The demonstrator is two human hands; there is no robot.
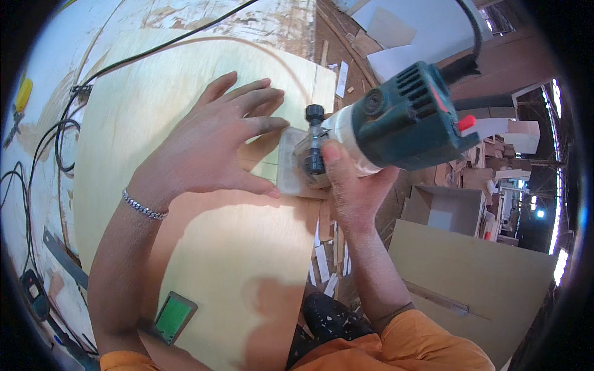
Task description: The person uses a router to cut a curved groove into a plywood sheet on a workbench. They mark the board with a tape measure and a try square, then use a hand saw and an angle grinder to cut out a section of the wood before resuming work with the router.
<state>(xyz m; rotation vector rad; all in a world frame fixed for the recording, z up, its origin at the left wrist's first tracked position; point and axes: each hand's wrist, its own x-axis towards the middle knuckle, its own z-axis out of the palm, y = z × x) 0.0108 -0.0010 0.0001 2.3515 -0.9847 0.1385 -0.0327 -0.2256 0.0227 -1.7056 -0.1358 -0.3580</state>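
A dark green trim router point(402, 117) with a clear base plate point(291, 162) rests at the right edge of a pale plywood panel point(241, 238). My right hand point(357, 195) is wrapped round the router's lower body, thumb by the black clamp knobs point(314, 159). The tool leans, its motor end out past the panel's edge. My left hand point(213, 145) spreads its fingers over the panel, fingertips and thumb close to the base plate. Whether they touch the plate I cannot tell. The cutting bit is hidden.
A green-faced rectangular block point(175, 317) lies on the panel near my left forearm. Black cables point(158, 52) cross the panel's far left corner. Yellow-handled pliers point(22, 102) and a metal square point(65, 256) lie at left. Wood offcuts point(322, 263) and an open box point(442, 210) are right.
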